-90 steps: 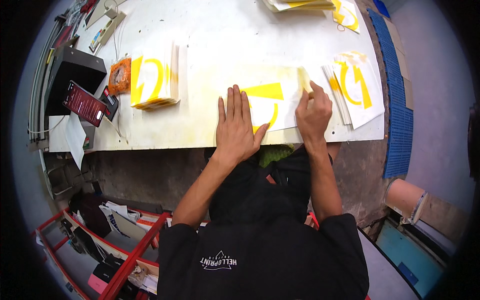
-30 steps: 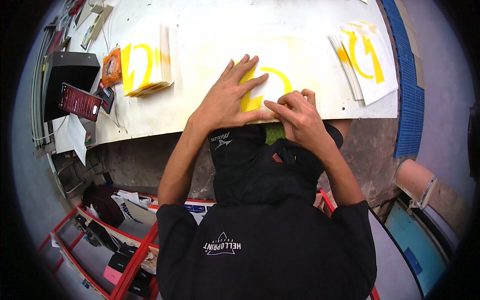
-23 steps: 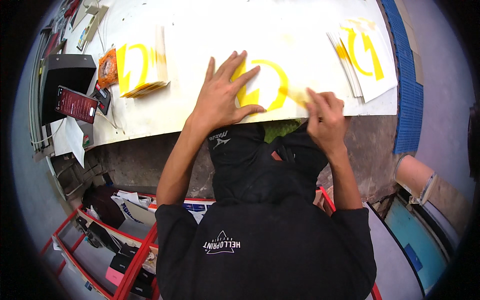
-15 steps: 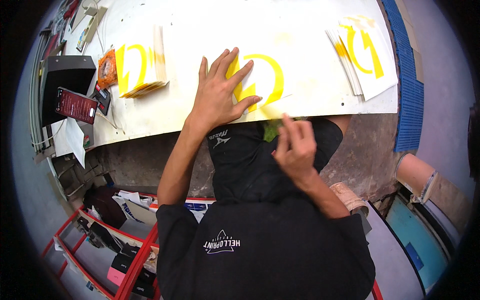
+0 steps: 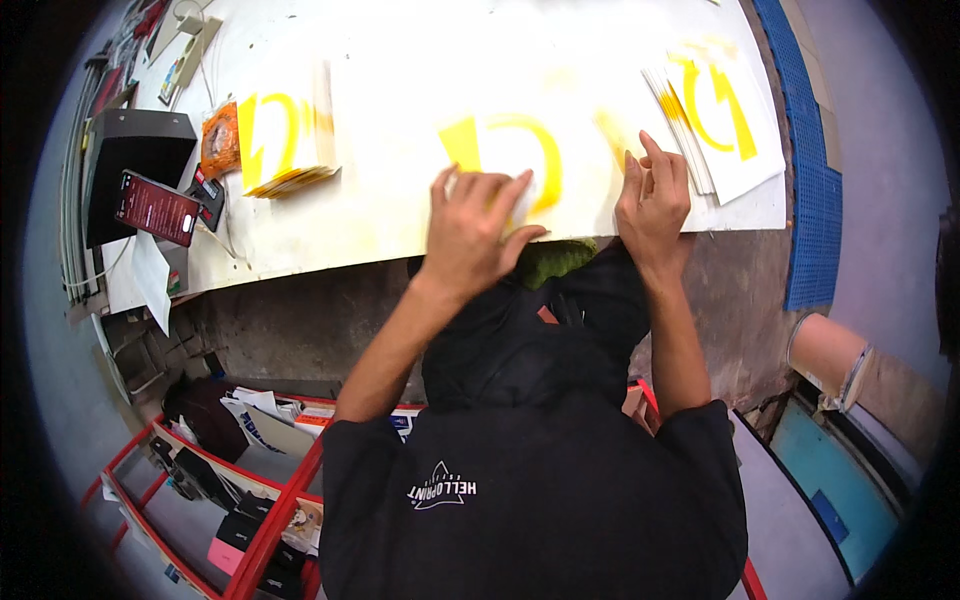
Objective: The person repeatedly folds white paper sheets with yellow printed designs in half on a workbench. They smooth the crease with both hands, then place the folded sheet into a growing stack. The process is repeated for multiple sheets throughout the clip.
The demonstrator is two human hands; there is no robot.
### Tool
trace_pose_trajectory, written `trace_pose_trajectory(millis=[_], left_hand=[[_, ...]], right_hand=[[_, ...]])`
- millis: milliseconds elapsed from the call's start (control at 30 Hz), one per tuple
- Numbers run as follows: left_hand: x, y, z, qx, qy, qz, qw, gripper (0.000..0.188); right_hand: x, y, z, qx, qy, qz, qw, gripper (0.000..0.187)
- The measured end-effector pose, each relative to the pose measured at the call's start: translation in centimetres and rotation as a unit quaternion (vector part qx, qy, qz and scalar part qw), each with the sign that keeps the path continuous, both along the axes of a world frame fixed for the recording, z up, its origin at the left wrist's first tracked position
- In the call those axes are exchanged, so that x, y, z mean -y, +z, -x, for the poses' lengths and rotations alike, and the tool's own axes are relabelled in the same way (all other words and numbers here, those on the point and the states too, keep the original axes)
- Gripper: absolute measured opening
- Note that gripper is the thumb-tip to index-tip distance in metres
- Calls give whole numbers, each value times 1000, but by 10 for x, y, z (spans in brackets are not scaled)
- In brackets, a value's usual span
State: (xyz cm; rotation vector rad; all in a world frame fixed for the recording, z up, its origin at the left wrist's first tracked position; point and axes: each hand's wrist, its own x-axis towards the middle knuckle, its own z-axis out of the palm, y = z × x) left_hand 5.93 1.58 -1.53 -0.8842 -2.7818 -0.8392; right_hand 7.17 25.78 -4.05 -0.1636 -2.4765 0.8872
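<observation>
My left hand [image 5: 478, 225] is over the near edge of the table, its fingers apart and bent down onto a yellow lightning-and-arc design [image 5: 545, 165]. The hand covers part of the design, and a pale blur shows beside its index finger. My right hand [image 5: 655, 205] is to the right, fingers curled together, beside the right-hand stack. At its fingertips is a thin, blurred white and yellow piece [image 5: 612, 140], apparently pinched; its exact kind is unclear. The right stack of white sheets [image 5: 735, 165] bears a yellow design, turned the other way.
Another stack of yellow-printed sheets [image 5: 285, 150] stands at left, beside an orange packet [image 5: 220, 138], a phone [image 5: 155, 208] and a black box [image 5: 140, 150]. A power strip [image 5: 188, 60] lies at the far left. Red-framed shelving [image 5: 270, 530] stands low at left.
My right hand has moved right and away from me, from the table edge to beside the right stack. My left hand has drawn back toward me and bent its fingers.
</observation>
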Motion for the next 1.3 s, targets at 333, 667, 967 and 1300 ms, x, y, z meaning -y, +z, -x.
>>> trace_pose_trajectory(millis=[333,667,967,1300], left_hand=[[12,17,0,207,179,-385,881,4],[164,88,72,-192,196,-216,937,17],[217,57,63,-55,138,106,983,12],[140,54,23,-159,136,-52,976,50]], right_hand=[[-1,-20,-2,-8,-6,-53,999,38],[3,-14,-1,-12,-18,-73,997,40],[3,-4,-3,8,-33,-217,976,39],[-103,32,11,154,-39,-149,976,53]])
